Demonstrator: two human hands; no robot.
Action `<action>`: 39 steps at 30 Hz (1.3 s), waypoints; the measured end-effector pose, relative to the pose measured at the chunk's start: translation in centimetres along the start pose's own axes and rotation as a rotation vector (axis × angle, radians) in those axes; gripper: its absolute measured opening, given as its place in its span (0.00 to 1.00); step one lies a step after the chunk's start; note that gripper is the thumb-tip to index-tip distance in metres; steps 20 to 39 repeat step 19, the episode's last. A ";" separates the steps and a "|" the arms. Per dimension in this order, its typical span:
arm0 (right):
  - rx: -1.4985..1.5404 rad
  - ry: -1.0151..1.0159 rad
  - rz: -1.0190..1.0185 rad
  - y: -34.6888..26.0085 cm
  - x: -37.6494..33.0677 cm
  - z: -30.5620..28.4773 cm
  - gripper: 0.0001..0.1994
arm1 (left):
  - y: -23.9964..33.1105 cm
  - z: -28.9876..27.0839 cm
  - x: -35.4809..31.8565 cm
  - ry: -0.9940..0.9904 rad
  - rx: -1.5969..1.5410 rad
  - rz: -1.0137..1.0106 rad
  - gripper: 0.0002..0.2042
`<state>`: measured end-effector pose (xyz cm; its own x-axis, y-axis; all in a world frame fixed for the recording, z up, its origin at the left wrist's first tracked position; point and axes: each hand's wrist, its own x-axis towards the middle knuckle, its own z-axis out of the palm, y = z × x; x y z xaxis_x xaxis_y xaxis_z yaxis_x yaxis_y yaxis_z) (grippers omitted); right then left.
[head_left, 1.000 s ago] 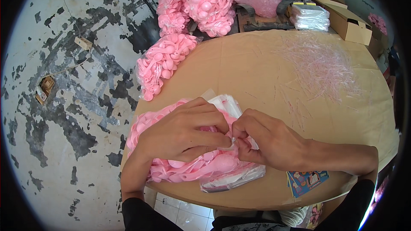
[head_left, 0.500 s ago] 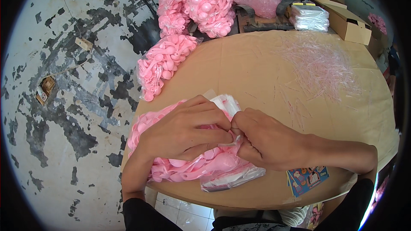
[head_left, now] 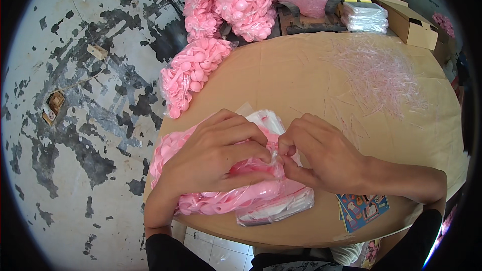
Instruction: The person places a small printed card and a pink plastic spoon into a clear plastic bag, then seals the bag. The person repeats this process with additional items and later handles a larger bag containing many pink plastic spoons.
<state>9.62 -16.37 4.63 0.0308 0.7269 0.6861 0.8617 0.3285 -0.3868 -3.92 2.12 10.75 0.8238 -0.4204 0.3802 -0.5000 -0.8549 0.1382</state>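
Note:
A clear plastic bag full of pink plastic pieces (head_left: 216, 204), which look like spoons with round bowls, lies at the near left of the table. My left hand (head_left: 223, 150) is curled over its upper side, fingers and thumb closed on the gathered film at the mouth. Just to the right, my right hand (head_left: 326, 158) pinches the edge of the same film between thumb and fingertips. Under and beside the bag are white stacked plastic sleeves (head_left: 278, 211), partly hidden. Blue printed cards (head_left: 364, 211) lie below my right forearm.
A brown-covered round table (head_left: 281, 80) bears a loose heap of thin clear-pink strips (head_left: 381, 80). More bagged pink pieces (head_left: 196, 70) sit at the far left edge, with a larger pile (head_left: 236, 2) behind. Packed clear sleeves (head_left: 365, 17) and a cardboard box (head_left: 414, 27) stand at the back right.
My right hand has shifted slightly right and up, away from my left hand. The film between them is spread more, and more of the bag's mouth shows.

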 end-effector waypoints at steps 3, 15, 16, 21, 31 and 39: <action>-0.034 0.027 -0.011 0.2 -0.1 0.1 0.10 | -0.4 0.4 0.0 0.022 0.013 -0.021 0.12; -0.179 0.047 -0.134 0.1 0.1 0.9 0.14 | 0.1 0.5 -0.2 0.031 0.025 0.056 0.08; -0.127 0.019 -0.112 0.2 0.1 0.8 0.14 | 0.1 0.5 -0.2 0.029 0.029 0.065 0.08; 0.101 -0.042 0.038 0.3 0.3 0.8 0.15 | 0.3 0.2 -0.3 -0.028 0.025 0.051 0.06; 0.101 -0.042 0.038 0.3 0.3 0.8 0.15 | 0.3 0.2 -0.3 -0.028 0.025 0.051 0.06; 0.101 -0.042 0.038 0.3 0.3 0.8 0.15 | 0.3 0.2 -0.3 -0.028 0.025 0.051 0.06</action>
